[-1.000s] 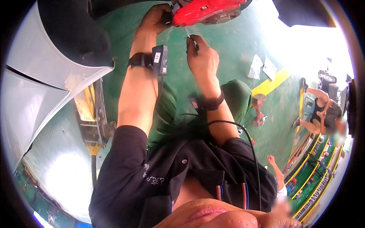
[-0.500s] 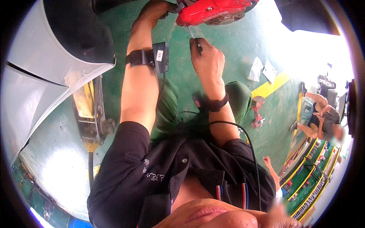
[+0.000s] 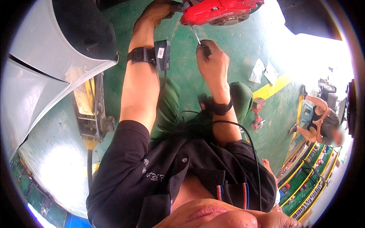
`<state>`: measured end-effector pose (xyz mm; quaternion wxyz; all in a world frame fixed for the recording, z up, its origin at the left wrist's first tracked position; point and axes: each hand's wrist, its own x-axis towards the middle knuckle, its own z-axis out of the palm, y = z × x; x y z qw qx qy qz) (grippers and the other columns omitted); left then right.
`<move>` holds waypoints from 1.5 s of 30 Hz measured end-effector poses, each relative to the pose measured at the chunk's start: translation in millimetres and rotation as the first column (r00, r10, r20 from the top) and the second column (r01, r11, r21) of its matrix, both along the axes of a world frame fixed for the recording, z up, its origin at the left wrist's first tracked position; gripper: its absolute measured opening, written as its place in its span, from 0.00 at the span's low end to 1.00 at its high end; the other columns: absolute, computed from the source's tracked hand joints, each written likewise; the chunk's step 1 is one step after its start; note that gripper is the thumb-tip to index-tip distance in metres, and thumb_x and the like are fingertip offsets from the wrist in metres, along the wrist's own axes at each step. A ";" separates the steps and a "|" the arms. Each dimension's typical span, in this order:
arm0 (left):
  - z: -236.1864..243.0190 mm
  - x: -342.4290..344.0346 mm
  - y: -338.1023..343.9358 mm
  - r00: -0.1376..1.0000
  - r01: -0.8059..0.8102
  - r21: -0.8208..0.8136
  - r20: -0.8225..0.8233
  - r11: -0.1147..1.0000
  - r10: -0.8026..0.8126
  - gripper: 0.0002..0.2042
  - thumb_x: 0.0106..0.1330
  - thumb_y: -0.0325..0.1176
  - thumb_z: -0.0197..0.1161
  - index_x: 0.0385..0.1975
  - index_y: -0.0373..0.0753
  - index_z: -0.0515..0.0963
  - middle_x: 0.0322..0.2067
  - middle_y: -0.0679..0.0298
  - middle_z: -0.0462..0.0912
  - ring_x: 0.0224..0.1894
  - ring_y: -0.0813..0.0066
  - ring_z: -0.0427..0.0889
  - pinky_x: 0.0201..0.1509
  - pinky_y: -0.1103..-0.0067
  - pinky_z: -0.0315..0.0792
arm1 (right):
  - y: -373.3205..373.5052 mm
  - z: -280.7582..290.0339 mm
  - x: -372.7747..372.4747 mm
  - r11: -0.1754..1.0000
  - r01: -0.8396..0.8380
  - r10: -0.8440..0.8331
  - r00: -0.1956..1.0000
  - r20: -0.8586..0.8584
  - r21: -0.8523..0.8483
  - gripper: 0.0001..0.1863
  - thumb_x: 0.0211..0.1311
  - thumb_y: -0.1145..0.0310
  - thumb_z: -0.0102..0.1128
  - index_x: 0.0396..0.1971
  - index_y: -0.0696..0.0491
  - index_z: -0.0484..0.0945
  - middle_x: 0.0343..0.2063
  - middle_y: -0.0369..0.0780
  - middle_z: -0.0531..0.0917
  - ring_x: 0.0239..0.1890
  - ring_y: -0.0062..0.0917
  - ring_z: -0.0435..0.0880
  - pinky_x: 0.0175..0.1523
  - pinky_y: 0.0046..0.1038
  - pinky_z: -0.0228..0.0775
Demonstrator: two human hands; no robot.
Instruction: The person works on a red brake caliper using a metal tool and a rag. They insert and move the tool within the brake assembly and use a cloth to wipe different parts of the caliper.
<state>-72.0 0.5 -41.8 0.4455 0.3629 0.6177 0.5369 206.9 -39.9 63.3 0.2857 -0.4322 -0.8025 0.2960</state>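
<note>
Two hands: both bare, both raised to the top of the view, at the red caliper.
Left hand [image 3: 155, 14]: fingers bent and drawn close together, tips against the grey metal part [image 3: 185, 6] at the left end of the caliper; whether they grip it or only rest on it, I cannot tell.
Right hand [image 3: 213, 60]: nearly closed, thumb and forefinger pinched on the near end of the thin rod, remaining fingers folded toward the palm.
Thin rod [image 3: 195, 33]: pale, slender, located between the right fingertips and the underside of the caliper; long axis runs up and slightly left from the fingers, the far end pointing at the caliper's lower edge near its left end; whether that end enters the caliper or only touches it, I cannot tell.
Red caliper [image 3: 213, 12]: at the top middle of the view, above and just beyond the right hand; long axis runs left to right, the right end sitting higher; a round metal piece [image 3: 230, 20] shows along its lower side.
Left forearm: black strap carrying a dark box [image 3: 162, 55].
Right wrist: dark strap [image 3: 222, 108].
Car body: pale panel [image 3: 42, 83] at the left, with dark wheel-arch lining [image 3: 85, 34] beside it.
Floor [image 3: 237, 43]: green, with a yellow stripe [image 3: 274, 86]; a white packet [image 3: 257, 71] and a white card [image 3: 271, 73] lie near the stripe.
Power tool [image 3: 257, 114]: red and grey, on the floor right of the person's knee.
</note>
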 end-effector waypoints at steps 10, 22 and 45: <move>8.2 3.0 -4.2 0.995 0.056 0.045 0.080 0.997 -0.060 0.15 0.62 0.40 0.68 0.45 0.42 0.83 0.42 0.67 0.85 0.45 0.75 0.78 0.51 0.76 0.71 | 3.5 -10.4 4.0 1.000 -0.012 0.012 0.999 -0.038 0.006 0.09 0.62 0.68 0.63 0.39 0.55 0.83 0.21 0.41 0.83 0.23 0.23 0.82 0.33 0.25 0.73; -29.7 -21.2 10.0 0.948 0.215 0.266 0.173 0.940 -0.266 0.17 0.65 0.43 0.61 0.43 0.34 0.81 0.34 0.63 0.82 0.33 0.77 0.76 0.38 0.78 0.68 | 15.1 -15.2 3.6 0.438 -0.301 -0.360 0.805 -0.472 -0.847 0.10 0.66 0.71 0.59 0.40 0.63 0.79 0.24 0.37 0.78 0.20 0.17 0.71 0.24 0.18 0.60; 64.3 47.8 -42.8 0.894 -0.174 0.343 0.448 0.923 0.002 0.08 0.60 0.34 0.66 0.31 0.36 0.82 0.24 0.68 0.77 0.25 0.79 0.72 0.31 0.79 0.65 | -7.6 -4.1 9.4 0.737 -0.274 -0.066 0.881 -0.469 -0.618 0.19 0.74 0.68 0.51 0.54 0.68 0.71 0.39 0.46 0.83 0.31 0.25 0.83 0.36 0.27 0.80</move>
